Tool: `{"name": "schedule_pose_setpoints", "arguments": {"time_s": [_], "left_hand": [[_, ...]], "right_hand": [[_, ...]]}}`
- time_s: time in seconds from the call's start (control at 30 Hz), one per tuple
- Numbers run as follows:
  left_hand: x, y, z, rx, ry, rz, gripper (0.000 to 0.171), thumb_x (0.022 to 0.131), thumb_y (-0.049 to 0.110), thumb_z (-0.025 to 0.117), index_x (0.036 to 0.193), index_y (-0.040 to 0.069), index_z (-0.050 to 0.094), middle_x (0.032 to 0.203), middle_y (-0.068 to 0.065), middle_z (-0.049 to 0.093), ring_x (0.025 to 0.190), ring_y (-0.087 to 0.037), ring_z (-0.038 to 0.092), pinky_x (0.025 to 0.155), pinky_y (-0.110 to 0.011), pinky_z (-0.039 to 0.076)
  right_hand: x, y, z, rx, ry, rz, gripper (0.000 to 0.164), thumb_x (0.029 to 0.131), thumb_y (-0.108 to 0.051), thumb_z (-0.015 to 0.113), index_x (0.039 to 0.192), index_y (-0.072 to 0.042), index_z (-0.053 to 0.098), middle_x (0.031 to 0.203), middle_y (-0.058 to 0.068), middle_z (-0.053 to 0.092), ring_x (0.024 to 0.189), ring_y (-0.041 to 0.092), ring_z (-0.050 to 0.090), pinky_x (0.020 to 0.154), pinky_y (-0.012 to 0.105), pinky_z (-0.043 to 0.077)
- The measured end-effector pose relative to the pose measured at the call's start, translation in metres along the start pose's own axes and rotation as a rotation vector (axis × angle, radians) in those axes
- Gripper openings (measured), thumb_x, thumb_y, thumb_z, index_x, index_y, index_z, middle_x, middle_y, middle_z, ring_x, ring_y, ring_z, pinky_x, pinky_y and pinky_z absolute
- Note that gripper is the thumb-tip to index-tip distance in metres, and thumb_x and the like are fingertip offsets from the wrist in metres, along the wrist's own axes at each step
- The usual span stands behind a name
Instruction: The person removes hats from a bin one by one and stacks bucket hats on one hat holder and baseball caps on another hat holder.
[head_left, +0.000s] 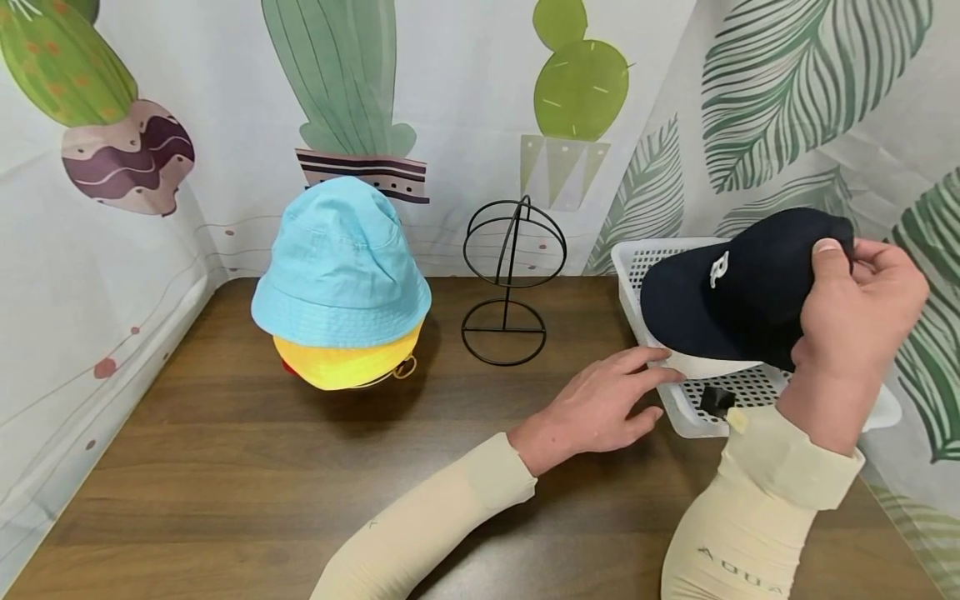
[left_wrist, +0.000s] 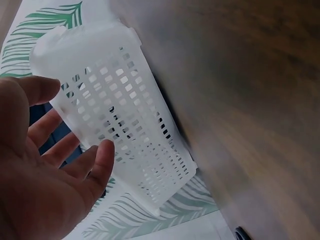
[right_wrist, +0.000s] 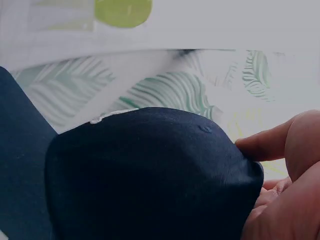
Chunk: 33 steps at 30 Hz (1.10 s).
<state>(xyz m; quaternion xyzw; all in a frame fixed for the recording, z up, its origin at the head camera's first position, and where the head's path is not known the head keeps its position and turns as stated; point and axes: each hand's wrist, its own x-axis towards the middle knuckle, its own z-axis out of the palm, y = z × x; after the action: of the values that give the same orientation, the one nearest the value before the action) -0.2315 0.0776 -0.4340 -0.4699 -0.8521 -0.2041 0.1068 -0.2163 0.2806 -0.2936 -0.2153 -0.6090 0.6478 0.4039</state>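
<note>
Nearest to the camera were two cream-coloured fabric sleeves [head_left: 738, 533], the right one with dark letters printed on it, and below them the brown tabletop with wood grain [head_left: 225, 467]. The left hand [head_left: 600, 404] reached from its sleeve toward the right, with the fingers loosely spread and no object held. Its fingertips were at the near left edge of a white plastic basket with many small holes [head_left: 686, 422]; whether they touched it, I could not tell. The right hand [head_left: 862, 308] pinched the back part of a dark navy cloth cap with a curved brim and a small white emblem [head_left: 757, 275] — the thumb lay on the outer side of the cap. This cap was over the basket, tilted, its brim pointing to the left. Under the brim a whitish piece [head_left: 705, 367] was partly visible, and near it, at the front of the basket, was a small black object [head_left: 717, 402].

At the left, farther on the tabletop, a light blue cloth bucket hat [head_left: 341, 267] sat above a bright yellow hat [head_left: 348, 362] with a thin cord loop — a bit of red showed below. Between these hats and the basket stood a black wire stand with round rings [head_left: 507, 308]. Behind everything hung a white cloth printed with cacti and leaves [head_left: 465, 83].
</note>
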Motion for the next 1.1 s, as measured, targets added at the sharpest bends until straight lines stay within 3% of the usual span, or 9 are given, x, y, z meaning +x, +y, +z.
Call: {"name": "schedule_pose_setpoints", "arguments": {"time_s": [0.17, 0.27, 0.47, 0.7, 0.83, 0.93, 1.1], "left_hand": [[-0.001, -0.003, -0.003, -0.042, -0.029, -0.003, 0.049, 0.102, 0.026, 0.065, 0.150, 0.023, 0.058, 0.161, 0.001, 0.044, 0.147, -0.013, 0.047, 0.118, -0.022, 0.037], [-0.001, -0.004, -0.006, -0.049, 0.011, -0.012, 0.050, 0.102, 0.028, 0.067, 0.149, 0.017, 0.056, 0.156, 0.000, 0.046, 0.139, -0.012, 0.052, 0.113, -0.021, 0.041], [-0.001, -0.003, -0.021, -0.066, 0.210, -0.096, 0.045, 0.101, 0.030, 0.070, 0.138, 0.010, 0.057, 0.137, -0.003, 0.053, 0.117, -0.012, 0.060, 0.102, -0.018, 0.046], [-0.004, -0.007, -0.039, -0.106, 0.443, -0.117, 0.036, 0.097, 0.024, 0.074, 0.123, 0.008, 0.056, 0.116, -0.003, 0.059, 0.104, -0.015, 0.059, 0.094, -0.022, 0.048], [-0.004, -0.012, -0.048, -0.060, 0.580, -0.103, 0.035, 0.093, 0.020, 0.077, 0.118, 0.008, 0.056, 0.108, -0.004, 0.059, 0.100, -0.015, 0.057, 0.090, -0.022, 0.048], [-0.005, -0.016, -0.055, -0.028, 0.659, -0.085, 0.037, 0.088, 0.015, 0.078, 0.117, 0.007, 0.057, 0.107, -0.005, 0.058, 0.099, -0.016, 0.056, 0.090, -0.022, 0.047], [-0.011, -0.020, -0.073, 0.004, 0.744, 0.041, 0.032, 0.086, 0.007, 0.075, 0.114, 0.006, 0.060, 0.114, -0.010, 0.057, 0.105, -0.023, 0.055, 0.097, -0.031, 0.048]], "right_hand": [[0.000, 0.000, 0.002, 0.216, -0.027, 0.033, 0.013, 0.097, -0.004, 0.072, 0.092, -0.009, 0.061, 0.073, 0.002, 0.058, 0.084, 0.013, 0.067, 0.082, 0.021, 0.053], [0.000, -0.001, 0.005, 0.336, -0.039, 0.046, 0.013, 0.096, 0.000, 0.072, 0.091, -0.004, 0.061, 0.078, 0.006, 0.058, 0.089, 0.019, 0.067, 0.083, 0.023, 0.055], [-0.005, -0.006, 0.010, 0.601, -0.109, 0.055, 0.011, 0.094, 0.008, 0.072, 0.099, 0.010, 0.062, 0.104, 0.018, 0.070, 0.095, 0.029, 0.074, 0.081, 0.030, 0.063], [-0.017, -0.015, 0.008, 0.756, -0.191, 0.030, 0.006, 0.096, 0.015, 0.064, 0.101, 0.017, 0.061, 0.101, 0.024, 0.068, 0.085, 0.034, 0.075, 0.077, 0.036, 0.064], [-0.023, -0.020, 0.003, 0.779, -0.235, 0.022, 0.007, 0.097, 0.014, 0.063, 0.102, 0.019, 0.060, 0.102, 0.026, 0.066, 0.083, 0.034, 0.074, 0.076, 0.036, 0.064], [-0.024, -0.023, -0.005, 0.718, -0.282, 0.023, 0.013, 0.097, 0.009, 0.068, 0.105, 0.018, 0.062, 0.098, 0.024, 0.068, 0.078, 0.030, 0.073, 0.073, 0.031, 0.063], [-0.016, -0.024, -0.026, 0.434, -0.439, 0.010, 0.009, 0.104, -0.007, 0.065, 0.106, 0.001, 0.068, 0.090, 0.008, 0.070, 0.077, 0.015, 0.070, 0.072, 0.019, 0.057]]}}
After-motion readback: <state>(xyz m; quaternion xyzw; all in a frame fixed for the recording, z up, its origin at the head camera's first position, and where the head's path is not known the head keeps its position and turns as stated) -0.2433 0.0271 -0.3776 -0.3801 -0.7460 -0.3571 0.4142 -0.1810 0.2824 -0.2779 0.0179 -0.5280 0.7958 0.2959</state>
